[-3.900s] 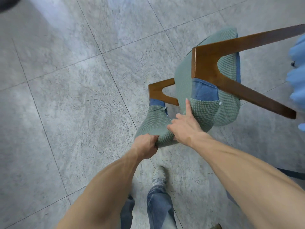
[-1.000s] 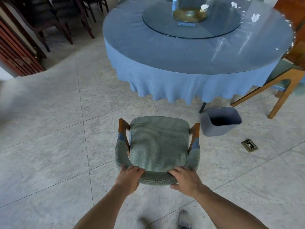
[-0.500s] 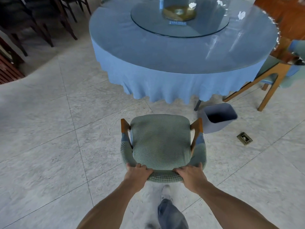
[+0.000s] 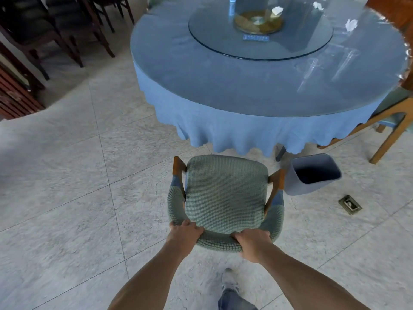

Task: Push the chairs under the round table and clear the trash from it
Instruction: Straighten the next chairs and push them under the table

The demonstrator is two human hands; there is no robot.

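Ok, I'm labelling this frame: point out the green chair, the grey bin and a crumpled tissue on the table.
green chair [image 4: 225,189], head view, middle of the seat cushion.
grey bin [image 4: 297,187], head view, its front wall.
crumpled tissue [image 4: 351,25], head view, centre of the white wad.

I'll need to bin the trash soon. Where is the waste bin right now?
In the head view, the grey waste bin stands on the floor right of the green chair, just below the round table's blue cloth edge.

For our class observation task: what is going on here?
A person grips the backrest of a green-covered armchair with the left hand and the right hand, facing the round table. The seat is not yet under the blue tablecloth. Crumpled paper scraps lie on the table; a grey bin stands beside the chair.
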